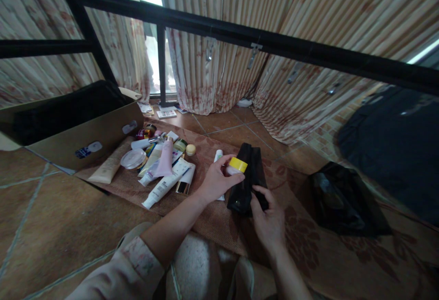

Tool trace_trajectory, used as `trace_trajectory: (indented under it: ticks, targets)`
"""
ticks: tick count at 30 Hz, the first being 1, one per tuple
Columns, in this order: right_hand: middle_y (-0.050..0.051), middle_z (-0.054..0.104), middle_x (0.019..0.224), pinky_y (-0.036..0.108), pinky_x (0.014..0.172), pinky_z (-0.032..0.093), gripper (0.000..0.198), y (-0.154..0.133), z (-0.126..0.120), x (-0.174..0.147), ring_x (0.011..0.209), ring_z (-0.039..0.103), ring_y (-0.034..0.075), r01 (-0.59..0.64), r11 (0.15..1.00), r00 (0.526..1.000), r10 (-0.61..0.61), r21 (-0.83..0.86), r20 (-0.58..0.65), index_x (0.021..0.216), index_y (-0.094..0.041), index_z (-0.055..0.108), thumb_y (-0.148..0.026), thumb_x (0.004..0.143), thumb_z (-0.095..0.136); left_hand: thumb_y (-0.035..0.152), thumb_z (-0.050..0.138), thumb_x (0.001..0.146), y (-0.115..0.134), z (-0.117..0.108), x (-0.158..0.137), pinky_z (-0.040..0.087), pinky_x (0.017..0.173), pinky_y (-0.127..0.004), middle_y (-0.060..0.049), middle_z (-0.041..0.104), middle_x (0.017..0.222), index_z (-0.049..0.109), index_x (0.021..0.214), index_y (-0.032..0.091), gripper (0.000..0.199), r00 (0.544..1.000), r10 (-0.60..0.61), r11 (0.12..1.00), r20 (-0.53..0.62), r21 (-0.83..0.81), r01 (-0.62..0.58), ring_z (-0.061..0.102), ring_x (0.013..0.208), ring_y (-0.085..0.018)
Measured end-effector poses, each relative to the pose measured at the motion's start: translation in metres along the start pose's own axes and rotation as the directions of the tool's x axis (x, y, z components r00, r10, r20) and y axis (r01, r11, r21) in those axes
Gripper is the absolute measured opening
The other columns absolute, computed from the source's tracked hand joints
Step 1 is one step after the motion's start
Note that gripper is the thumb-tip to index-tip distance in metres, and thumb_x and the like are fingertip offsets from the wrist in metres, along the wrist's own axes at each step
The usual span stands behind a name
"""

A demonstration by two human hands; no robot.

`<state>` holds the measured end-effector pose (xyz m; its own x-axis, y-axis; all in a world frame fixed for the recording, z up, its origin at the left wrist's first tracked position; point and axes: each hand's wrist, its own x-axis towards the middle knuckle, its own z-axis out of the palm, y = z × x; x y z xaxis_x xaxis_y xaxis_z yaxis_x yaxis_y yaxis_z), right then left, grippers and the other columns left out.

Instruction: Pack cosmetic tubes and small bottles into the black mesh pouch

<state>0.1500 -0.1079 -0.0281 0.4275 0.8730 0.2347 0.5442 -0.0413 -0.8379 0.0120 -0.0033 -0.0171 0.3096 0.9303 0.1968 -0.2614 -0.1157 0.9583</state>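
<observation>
In the head view my left hand (219, 179) grips a small jar with a yellow lid (238, 164), tilted over the left side of a black pouch (252, 158). The pouch lies on the brown patterned mat, and its opening cannot be made out. My right hand (269, 215) pinches the pouch's near right edge between thumb and fingers. Partly hidden behind my left hand is a white tube (218, 154). Left of it lies a pile of cosmetics, with a pink tube (166, 157), a white tube with dark lettering (166, 184) and a round clear-lidded container (133, 158).
A cardboard box (103, 140) holding something black stands at the left. Black plastic (346, 204) lies on the mat (206, 227) at the right. A dark metal frame (274, 46) crosses in front of the curtains (219, 71).
</observation>
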Motion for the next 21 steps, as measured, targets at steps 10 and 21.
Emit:
trace_trajectory:
  ticks: [10,21]
  targets:
    - [0.007,0.071,0.097,0.035,0.078,0.049,0.032,0.004,0.002,0.001,0.088,0.065,0.023,0.025,0.999,1.000,-0.024,0.021,-0.013,0.102,-0.021,0.067,-0.044,0.082,0.057,0.022,0.075,0.065,0.000,-0.001,-0.003,0.048,0.081,-0.029,-0.005,0.064,0.103,0.056,0.120,0.017,0.058,0.997,0.078,0.977,-0.017,0.201,-0.073,0.061,0.090,-0.017]
    - [0.007,0.071,0.097,0.035,0.076,0.050,0.034,0.001,0.001,0.000,0.087,0.064,0.023,-0.002,1.000,1.000,0.002,0.002,-0.006,0.102,-0.020,0.067,-0.046,0.083,0.056,0.020,0.071,0.067,0.011,-0.003,-0.007,0.046,0.085,-0.031,-0.005,0.060,0.103,0.056,0.119,0.019,0.054,0.974,0.226,0.862,-0.005,0.466,-0.197,0.059,0.093,-0.018]
